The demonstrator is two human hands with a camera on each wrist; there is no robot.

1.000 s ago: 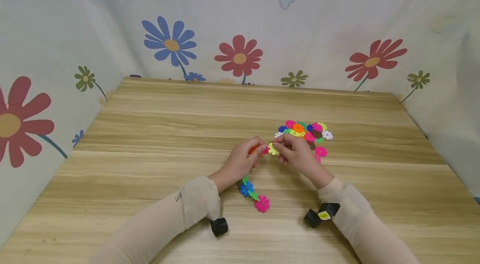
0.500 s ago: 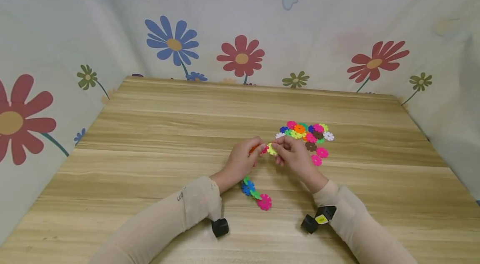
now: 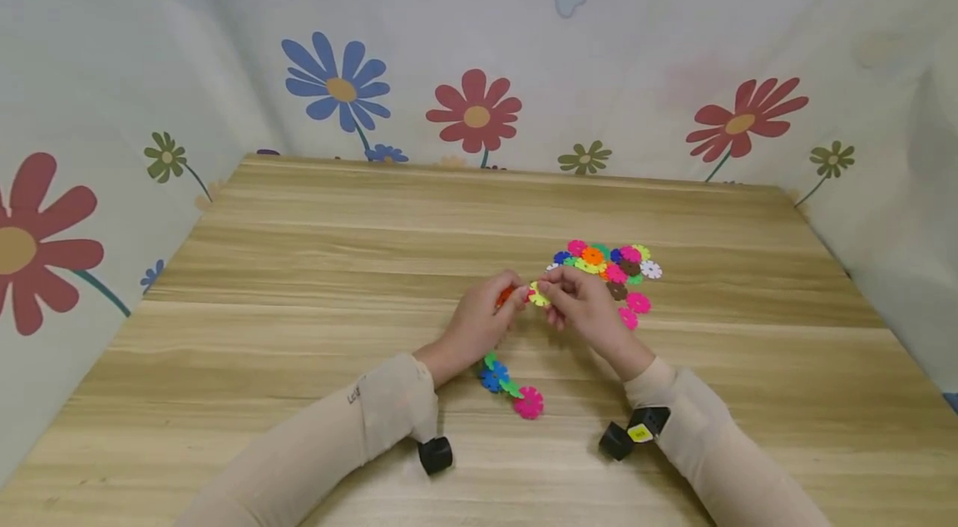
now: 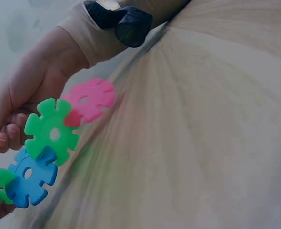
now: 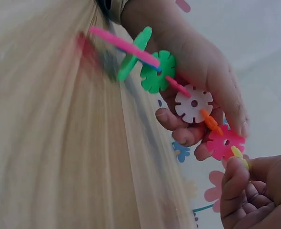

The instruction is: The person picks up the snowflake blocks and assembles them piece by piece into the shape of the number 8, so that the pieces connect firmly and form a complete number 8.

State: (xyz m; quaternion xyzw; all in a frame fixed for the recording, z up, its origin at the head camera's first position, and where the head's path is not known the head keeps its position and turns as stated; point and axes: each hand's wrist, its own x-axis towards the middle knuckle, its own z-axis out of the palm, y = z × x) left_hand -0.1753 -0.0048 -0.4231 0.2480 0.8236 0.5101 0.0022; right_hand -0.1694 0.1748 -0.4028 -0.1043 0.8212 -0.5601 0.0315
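A chain of interlocked, notched plastic flower discs hangs from my left hand (image 3: 475,312). Its fingers and thumb grip it near the upper end, by a pink disc (image 5: 226,141). My right hand (image 3: 593,312) pinches a yellow disc (image 3: 535,295) between thumb and index finger, at the edge of that pink disc. Farther down the chain come an orange disc (image 5: 211,122), a white disc (image 5: 194,104), green discs (image 4: 51,133) and a blue disc (image 4: 33,176). A pink disc (image 3: 528,402) forms the lower end. The left palm hides part of the chain in the head view.
A loose pile of multicoloured discs (image 3: 593,255) lies on the wooden table (image 3: 337,219), just beyond the right hand. Two pink discs (image 3: 639,302) lie at its near side. Black wrist cameras (image 3: 436,455) hang under both forearms. A flower-printed curtain (image 3: 419,3) surrounds the table.
The right hand and the yellow disc have shifted slightly left, closer to the left fingertips. The left hand keeps its grip; the hanging end of the chain has swung a little right.
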